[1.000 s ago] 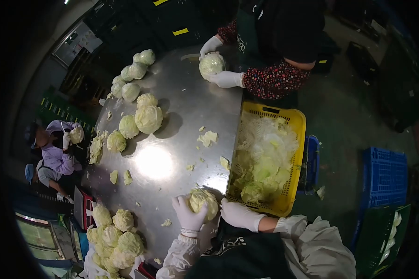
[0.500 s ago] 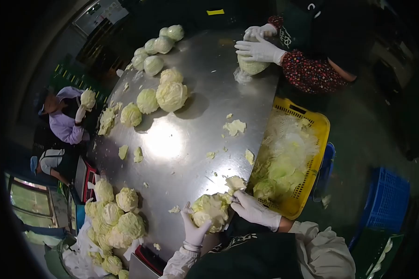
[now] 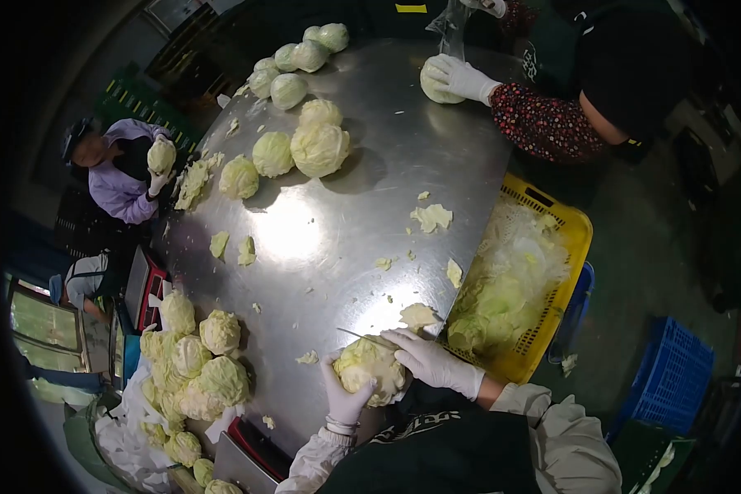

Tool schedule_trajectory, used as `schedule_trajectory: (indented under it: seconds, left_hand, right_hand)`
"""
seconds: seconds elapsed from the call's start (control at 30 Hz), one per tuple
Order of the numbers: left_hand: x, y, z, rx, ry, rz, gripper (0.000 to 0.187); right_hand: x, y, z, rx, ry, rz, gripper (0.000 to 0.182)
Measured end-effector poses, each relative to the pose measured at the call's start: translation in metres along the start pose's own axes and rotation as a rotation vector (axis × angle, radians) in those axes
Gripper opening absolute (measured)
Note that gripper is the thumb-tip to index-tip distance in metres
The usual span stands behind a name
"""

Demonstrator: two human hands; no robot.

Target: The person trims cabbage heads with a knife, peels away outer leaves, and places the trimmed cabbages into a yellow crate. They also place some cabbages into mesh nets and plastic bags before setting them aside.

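A pale, partly trimmed cabbage sits at the near edge of the metal table. My gloved left hand grips it from the left, thumb and fingers spread round its side. Over its top right lies my gloved right hand, closed on a knife whose thin blade points left across the cabbage's far side. The knife's handle is hidden in the glove. Just beyond the right hand, a cut leaf piece rests on the table.
A yellow crate of leaves and plastic netting stands at the table's right. Piled cabbages lie at left; more cabbages sit farther off. Across the table, a co-worker's gloved hand rests on a cabbage. Another person holds one.
My right hand has shifted left onto the cabbage, and the knife blade now shows. The leaf piece beside it lies on the table. The co-worker's one hand has lifted clear plastic off the far cabbage.
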State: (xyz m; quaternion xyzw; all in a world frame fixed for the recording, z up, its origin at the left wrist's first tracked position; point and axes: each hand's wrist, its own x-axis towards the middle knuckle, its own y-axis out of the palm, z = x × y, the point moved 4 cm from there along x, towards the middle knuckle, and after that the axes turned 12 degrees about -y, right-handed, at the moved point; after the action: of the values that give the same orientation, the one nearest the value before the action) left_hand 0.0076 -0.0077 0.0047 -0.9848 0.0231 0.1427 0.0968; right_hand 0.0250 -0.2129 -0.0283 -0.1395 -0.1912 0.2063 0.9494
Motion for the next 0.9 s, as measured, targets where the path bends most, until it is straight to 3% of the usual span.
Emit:
schedule_trajectory:
  seconds: [0.1,0.17,0.2,0.27,0.3,0.33,0.4,0.43,0.53,0.6,0.67,0.7,0.8,0.87,0.9]
  left_hand:
    - [-0.003,-0.001,0.0,-0.086,-0.008,0.002,0.081]
    - [-0.004,-0.004,0.005,0.082,0.164,0.063,0.085]
    - [-0.005,-0.007,0.015,0.082,0.171,0.06,0.085]
    - [-0.014,-0.006,0.014,0.177,0.377,0.146,0.09]
    - [-0.015,-0.014,0.017,0.152,0.364,0.113,0.092]
    - [-0.019,-0.021,0.016,0.149,0.362,0.104,0.092]
    - [-0.017,-0.047,0.027,-0.078,-0.081,-0.06,0.092]
    - [-0.021,-0.053,0.011,-0.03,-0.178,-0.037,0.088]
    - [-0.04,-0.059,0.017,-0.115,-0.317,-0.072,0.085]
    - [-0.054,-0.044,0.025,-0.243,-0.29,-0.109,0.082]
    - [-0.055,-0.037,0.04,-0.562,-0.325,-0.131,0.085]
    - [-0.051,-0.037,0.043,-0.643,-0.307,-0.032,0.084]
    - [-0.046,-0.045,0.045,-0.846,-0.414,0.001,0.081]
    - [-0.043,-0.048,0.047,-0.82,-0.397,0.009,0.083]
    - [-0.039,-0.047,0.042,-0.708,-0.345,0.017,0.09]
  right_hand:
    - [0.012,-0.008,0.004,0.073,0.08,0.016,0.048]
    - [0.016,-0.007,-0.022,0.187,0.272,-0.049,0.046]
    - [0.016,-0.002,-0.03,0.184,0.265,-0.049,0.046]
    - [0.022,-0.007,-0.02,0.037,0.223,-0.107,0.044]
    - [0.015,-0.007,-0.021,0.155,0.372,-0.056,0.043]
    - [0.007,-0.001,-0.023,0.154,0.37,-0.047,0.043]
    - [-0.008,0.005,-0.023,0.144,0.199,-0.246,0.042]
    - [-0.007,-0.007,0.0,0.189,0.34,-0.121,0.042]
    - [-0.01,-0.005,0.039,0.069,0.216,-0.045,0.041]
    - [-0.014,0.0,0.05,0.054,0.167,-0.046,0.041]
    - [-0.015,-0.003,0.06,0.006,0.108,-0.084,0.04]
    - [-0.02,-0.004,0.051,0.015,0.151,-0.104,0.034]
    - [-0.037,-0.04,0.035,0.3,0.483,-0.255,0.019]
    - [-0.074,-0.063,-0.016,0.334,0.607,-0.509,0.027]
    - [-0.091,-0.088,-0.032,0.011,0.554,-0.5,0.033]
